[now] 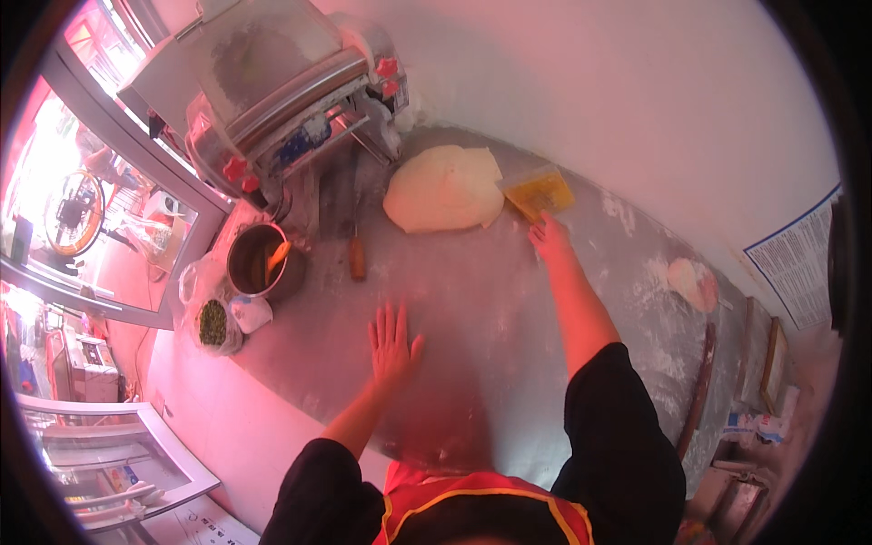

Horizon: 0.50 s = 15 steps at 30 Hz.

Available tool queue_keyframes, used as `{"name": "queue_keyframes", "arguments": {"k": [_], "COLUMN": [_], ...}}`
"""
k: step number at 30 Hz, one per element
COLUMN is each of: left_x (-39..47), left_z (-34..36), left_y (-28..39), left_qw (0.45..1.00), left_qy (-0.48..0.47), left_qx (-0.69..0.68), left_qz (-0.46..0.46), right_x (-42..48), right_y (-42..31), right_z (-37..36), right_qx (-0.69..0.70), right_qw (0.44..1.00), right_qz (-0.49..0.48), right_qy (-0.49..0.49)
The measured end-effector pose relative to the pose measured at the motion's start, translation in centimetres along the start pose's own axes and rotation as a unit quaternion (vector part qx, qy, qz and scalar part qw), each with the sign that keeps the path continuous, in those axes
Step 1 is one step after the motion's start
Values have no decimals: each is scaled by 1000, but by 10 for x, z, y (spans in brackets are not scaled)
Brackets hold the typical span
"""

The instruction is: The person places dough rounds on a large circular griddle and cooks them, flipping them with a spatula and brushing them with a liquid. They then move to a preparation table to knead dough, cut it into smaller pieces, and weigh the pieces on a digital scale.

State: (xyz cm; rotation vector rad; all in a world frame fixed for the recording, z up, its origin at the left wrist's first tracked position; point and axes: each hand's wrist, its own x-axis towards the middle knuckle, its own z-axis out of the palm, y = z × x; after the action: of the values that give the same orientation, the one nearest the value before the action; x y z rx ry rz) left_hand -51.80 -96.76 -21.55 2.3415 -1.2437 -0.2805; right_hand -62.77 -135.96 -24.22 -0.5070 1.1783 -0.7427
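Observation:
My left hand (394,346) lies palm down on the grey worktop (477,300), fingers spread, with nothing in it. Farther out on the right, my right hand (550,238) reaches to the near edge of a flat yellow scraper-like piece (541,193). Its fingertips meet that edge, but whether they grip it is unclear. Just left of the yellow piece rests a wide, flattened slab of pale dough (444,189). A tool with a wooden handle (357,259) points away from me, between the dough and a metal pot.
A dough sheeter (293,95) with red knobs stands at the back left. The metal pot (266,260) holds an orange-handled utensil. Beside it are a bag of chopped greens (212,323) and a white packet (251,313). A round pale piece (692,283) and a long dark rod (698,392) lie right.

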Motion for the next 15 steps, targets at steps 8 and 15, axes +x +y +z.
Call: {"name": "queue_keyframes", "arguments": {"k": [8, 15], "left_x": [3, 6], "left_z": [-7, -6], "left_y": [9, 11], "left_qw": [996, 996], "left_qy": [-47, -50], "left_qx": [70, 63], "left_qz": [11, 24], "right_x": [64, -60], "right_y": [-33, -43], "right_z": [25, 8], "right_qx": [34, 4], "right_qw": [990, 914], "right_qz": [-116, -404], "right_qy": [-79, -33]}}
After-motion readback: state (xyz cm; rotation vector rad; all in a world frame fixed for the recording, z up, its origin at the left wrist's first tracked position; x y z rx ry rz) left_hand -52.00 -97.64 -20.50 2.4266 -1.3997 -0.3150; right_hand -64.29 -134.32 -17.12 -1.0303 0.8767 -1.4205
